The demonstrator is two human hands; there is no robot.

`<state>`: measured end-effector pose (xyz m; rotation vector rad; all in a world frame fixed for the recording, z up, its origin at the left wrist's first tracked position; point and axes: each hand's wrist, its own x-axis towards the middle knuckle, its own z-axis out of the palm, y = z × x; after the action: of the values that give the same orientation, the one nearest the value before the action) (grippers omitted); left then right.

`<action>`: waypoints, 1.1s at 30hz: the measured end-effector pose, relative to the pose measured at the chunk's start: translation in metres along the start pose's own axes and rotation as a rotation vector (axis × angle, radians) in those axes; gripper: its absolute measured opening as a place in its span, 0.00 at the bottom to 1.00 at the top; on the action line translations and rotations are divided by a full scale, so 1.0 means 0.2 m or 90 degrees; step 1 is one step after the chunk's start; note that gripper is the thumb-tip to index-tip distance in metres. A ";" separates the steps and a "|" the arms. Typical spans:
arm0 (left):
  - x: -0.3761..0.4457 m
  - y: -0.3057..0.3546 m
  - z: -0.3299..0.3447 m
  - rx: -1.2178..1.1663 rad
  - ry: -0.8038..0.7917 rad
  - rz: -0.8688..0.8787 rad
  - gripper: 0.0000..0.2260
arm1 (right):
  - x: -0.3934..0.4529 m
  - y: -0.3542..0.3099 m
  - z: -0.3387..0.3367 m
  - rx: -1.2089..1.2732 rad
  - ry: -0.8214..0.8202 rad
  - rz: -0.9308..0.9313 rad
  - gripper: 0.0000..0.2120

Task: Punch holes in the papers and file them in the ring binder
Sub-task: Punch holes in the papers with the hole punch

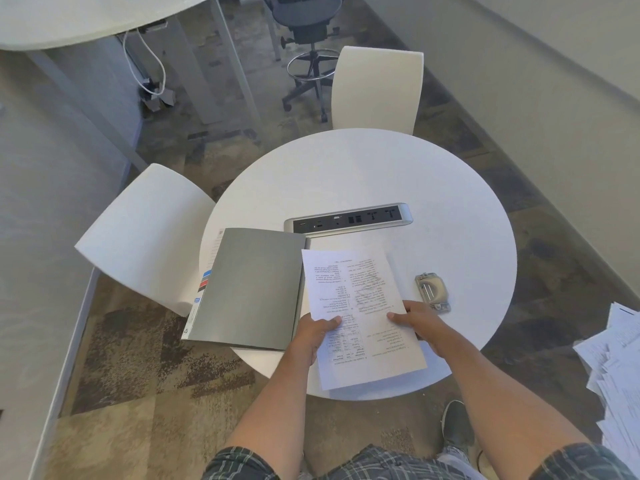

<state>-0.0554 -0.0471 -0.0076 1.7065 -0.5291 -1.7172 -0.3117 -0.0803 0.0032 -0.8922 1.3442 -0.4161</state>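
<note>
Grip: left hand (317,332) and right hand (417,318) fingers pinch the papers (360,306).
Risk: sheets fanning (misaligned holes); punch (433,292) at 3 o'clock.

A round white worktop (398,168) is filling the middle of the frame, with a long silver power-and-port strip (348,220) sitting at its centre. Two white moulded chairs are standing at its edge, one at the top (377,88) and one at the left (145,237). A dark swivel stool with a chrome foot ring (308,46) is standing at top centre. A white cable (156,64) is hanging under a pale desk (86,19) at upper left. Mottled brown carpet (138,358) is covering the floor.
</note>
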 end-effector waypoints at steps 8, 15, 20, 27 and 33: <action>-0.01 -0.02 -0.02 0.042 0.031 0.012 0.09 | 0.03 0.08 -0.03 -0.114 0.036 0.016 0.04; 0.03 -0.06 -0.01 0.126 0.119 0.017 0.07 | 0.10 0.13 -0.03 -0.235 0.172 -0.009 0.07; 0.04 -0.09 -0.02 0.180 0.183 0.015 0.05 | 0.08 0.10 -0.02 -0.293 0.179 -0.021 0.12; 0.04 -0.07 -0.01 0.218 0.225 0.032 0.07 | 0.03 0.03 -0.09 -0.369 0.356 -0.080 0.07; 0.04 -0.07 -0.02 0.236 0.224 0.042 0.08 | 0.05 -0.03 -0.26 -0.266 0.582 -0.116 0.17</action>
<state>-0.0540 -0.0420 -0.0234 2.1668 -0.7616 -1.2857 -0.3567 -0.1070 0.0014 -1.2412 2.2487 -0.7526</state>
